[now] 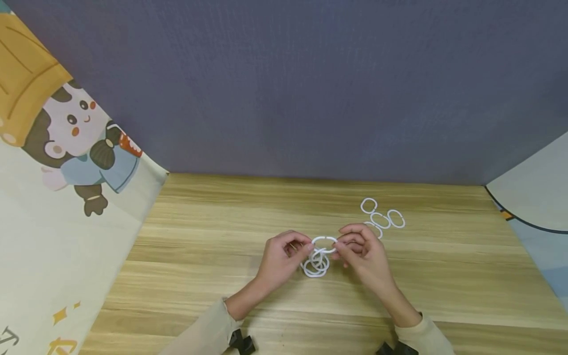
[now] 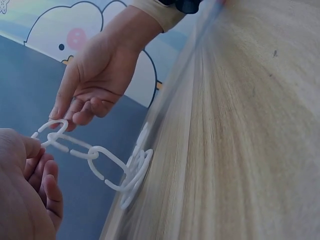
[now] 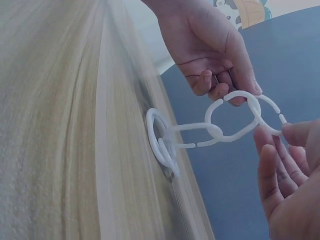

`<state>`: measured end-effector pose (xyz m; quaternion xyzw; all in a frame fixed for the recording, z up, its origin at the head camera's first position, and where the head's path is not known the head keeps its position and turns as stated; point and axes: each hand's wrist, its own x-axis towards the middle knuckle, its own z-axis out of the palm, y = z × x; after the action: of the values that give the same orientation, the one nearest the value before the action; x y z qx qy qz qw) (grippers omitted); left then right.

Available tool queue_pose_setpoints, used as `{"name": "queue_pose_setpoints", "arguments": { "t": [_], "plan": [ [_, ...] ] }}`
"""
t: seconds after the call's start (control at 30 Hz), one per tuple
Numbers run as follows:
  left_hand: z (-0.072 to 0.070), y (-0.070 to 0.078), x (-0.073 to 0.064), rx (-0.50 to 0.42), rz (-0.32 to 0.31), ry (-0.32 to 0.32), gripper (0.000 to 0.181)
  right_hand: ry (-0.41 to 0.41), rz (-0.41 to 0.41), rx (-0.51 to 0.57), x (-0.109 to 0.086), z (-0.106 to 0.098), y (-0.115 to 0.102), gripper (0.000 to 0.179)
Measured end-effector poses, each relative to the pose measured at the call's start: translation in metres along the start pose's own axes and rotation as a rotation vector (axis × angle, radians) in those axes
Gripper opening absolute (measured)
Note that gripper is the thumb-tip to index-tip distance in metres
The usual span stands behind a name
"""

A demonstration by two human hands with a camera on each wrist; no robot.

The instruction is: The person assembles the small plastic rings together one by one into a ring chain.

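Note:
My left hand (image 1: 282,259) and right hand (image 1: 366,259) face each other above the table. Between them is a white oval link (image 1: 330,238) with a small gap in its rim. The left thumb and fingers pinch its left side; the right thumb and fingers pinch the opposite side. Hanging from this end is a chain of white links (image 3: 235,137). Its lower part lies heaped on the wood, as the left wrist view shows in a bunch of links (image 2: 135,175). Overlap hides how the heaped links join.
Beyond my right hand, several white links (image 1: 396,218) lie on the wooden table (image 1: 199,212), one partly hidden by the fingers. A dark blue-grey panel (image 1: 310,98) rises at the back edge. Cartoon-printed sheets (image 1: 88,158) stand at both sides.

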<state>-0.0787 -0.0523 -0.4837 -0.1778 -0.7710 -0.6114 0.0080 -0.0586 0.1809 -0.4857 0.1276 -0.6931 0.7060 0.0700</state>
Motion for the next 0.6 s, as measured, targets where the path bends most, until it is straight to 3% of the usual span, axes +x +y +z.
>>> {"name": "queue_pose_setpoints", "arguments": {
  "t": [0.4, 0.6],
  "plan": [
    [-0.004, -0.001, 0.000, -0.052, 0.001, 0.020, 0.006, 0.160, -0.024, -0.014, 0.006, -0.020, -0.001, 0.015],
    [-0.005, 0.001, -0.002, -0.062, -0.007, 0.018, 0.006, 0.267, 0.058, -0.081, 0.009, -0.041, -0.005, 0.013]
  ]
}}
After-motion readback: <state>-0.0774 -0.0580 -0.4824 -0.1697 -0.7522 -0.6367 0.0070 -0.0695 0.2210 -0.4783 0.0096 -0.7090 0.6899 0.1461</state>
